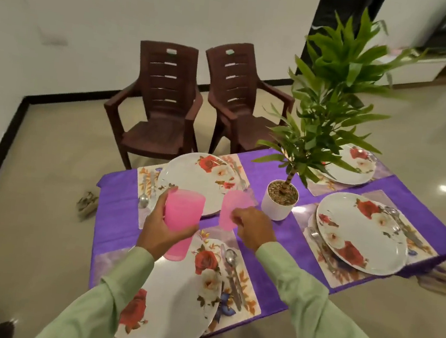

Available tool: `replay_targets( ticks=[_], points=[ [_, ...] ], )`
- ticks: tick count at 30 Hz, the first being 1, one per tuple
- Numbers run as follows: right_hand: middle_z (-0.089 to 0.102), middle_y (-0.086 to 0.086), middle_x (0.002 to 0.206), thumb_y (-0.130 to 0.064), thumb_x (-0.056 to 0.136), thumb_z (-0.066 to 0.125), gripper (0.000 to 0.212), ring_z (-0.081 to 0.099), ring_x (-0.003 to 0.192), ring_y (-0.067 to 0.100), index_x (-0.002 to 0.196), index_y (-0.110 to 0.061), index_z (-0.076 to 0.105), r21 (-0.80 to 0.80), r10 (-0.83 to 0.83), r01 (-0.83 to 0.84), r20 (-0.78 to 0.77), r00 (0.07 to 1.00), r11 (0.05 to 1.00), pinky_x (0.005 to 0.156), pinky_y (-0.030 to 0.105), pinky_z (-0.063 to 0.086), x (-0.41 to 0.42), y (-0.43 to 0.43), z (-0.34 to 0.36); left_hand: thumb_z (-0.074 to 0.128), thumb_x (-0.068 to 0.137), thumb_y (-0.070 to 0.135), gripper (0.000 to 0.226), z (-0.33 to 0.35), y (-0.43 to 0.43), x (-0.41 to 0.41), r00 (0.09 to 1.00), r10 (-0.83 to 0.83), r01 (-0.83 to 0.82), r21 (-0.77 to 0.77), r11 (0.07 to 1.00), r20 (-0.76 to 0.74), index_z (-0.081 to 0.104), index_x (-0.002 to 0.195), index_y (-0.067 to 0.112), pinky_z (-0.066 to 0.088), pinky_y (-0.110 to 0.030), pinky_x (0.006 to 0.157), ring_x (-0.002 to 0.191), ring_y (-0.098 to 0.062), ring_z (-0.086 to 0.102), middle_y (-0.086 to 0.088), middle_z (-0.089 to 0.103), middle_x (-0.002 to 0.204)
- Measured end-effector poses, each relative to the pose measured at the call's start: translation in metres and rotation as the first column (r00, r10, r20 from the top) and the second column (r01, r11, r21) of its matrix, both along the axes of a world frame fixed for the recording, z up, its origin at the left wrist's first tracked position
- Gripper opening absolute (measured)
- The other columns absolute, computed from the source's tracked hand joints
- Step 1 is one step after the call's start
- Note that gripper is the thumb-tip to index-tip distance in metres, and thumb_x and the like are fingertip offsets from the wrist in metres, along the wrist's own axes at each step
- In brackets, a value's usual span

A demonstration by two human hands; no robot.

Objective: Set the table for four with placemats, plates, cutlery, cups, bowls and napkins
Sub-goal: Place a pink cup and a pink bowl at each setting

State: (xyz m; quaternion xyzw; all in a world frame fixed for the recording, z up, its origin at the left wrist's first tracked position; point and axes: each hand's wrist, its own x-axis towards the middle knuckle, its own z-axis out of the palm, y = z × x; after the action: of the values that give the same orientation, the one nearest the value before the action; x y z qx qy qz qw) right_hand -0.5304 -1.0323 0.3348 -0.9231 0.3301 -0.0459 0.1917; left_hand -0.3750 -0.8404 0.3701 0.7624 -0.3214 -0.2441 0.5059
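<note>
- Head view: we see the left hand curled round a pink cup, perhaps a stack, kept above the near plate as a supply.
- The right hand grips a second pink cup, which is blurred, between the far-left plate and the potted plant. We judge it belongs to that setting.
</note>
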Motion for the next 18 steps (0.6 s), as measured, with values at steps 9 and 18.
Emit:
replay_targets(
  ticks=[9, 18],
  points=[
    [0.066, 0.019, 0.109, -0.004, 0.090, 0.049, 0.032, 0.062, 0.104, 0.037, 0.117, -0.009, 0.064, -0.045, 0.154, -0.176, -0.315, 0.937, 0.983, 0.080, 0.038, 0.050, 0.020, 0.005, -0.051, 0.089, 0.053, 0.052, 0.105, -0.002, 0.008, -0.001, 0.998, 0.067, -0.067, -0.017, 0.998, 0.019, 0.029, 0.138, 0.056, 0.059, -0.045, 0.077, 0.107, -0.024, 0.057, 0.003, 0.047, 0.134],
    [0.060, 0.013, 0.130, -0.013, 0.091, 0.060, 0.042, 0.051, 0.124, 0.034, 0.132, -0.011, 0.056, -0.091, 0.194, -0.210, -0.154, 0.969, 0.974, 0.103, 0.042, 0.039, 0.017, 0.000, -0.052, 0.089, 0.052, 0.052, 0.107, -0.012, -0.006, -0.009, 1.000, -0.024, 0.023, -0.042, 0.999, -0.012, 0.028, 0.140, 0.055, 0.059, -0.047, 0.080, 0.109, -0.021, 0.057, 0.007, 0.045, 0.133]
  ],
)
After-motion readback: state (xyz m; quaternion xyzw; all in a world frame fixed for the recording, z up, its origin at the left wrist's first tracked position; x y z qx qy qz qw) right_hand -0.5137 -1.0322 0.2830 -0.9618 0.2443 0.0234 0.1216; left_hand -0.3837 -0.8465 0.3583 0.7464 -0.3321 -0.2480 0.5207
